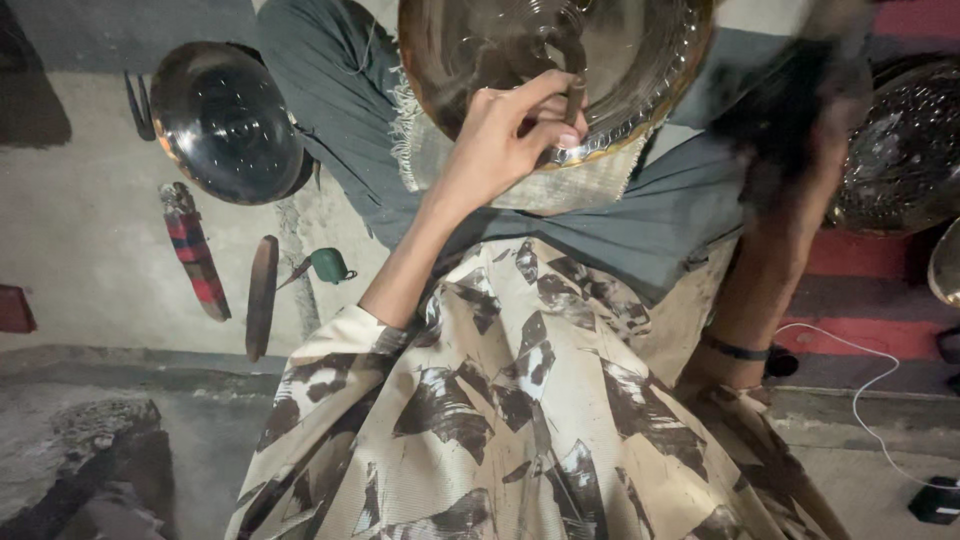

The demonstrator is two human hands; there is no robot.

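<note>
A round brass plate [620, 60] rests on a frayed pale cloth [590, 185] over my lap. My left hand [500, 135] is closed around a short dark metal punch [575, 97], whose tip stands on the plate's inner face near the patterned rim. My right hand [805, 100] is raised beside the plate's right edge. It is a dark motion blur, and whatever it holds cannot be made out. A black band circles my right wrist [737, 350].
A dark shiny metal bowl [225, 120] lies on the floor at left. Below it are a red striped wrapped tool [195, 250], a wooden stick [262, 295] and a small green object [328, 264]. An embossed metal plate [905, 150] sits at right, with a white cable [860, 385] and black plug [935, 500].
</note>
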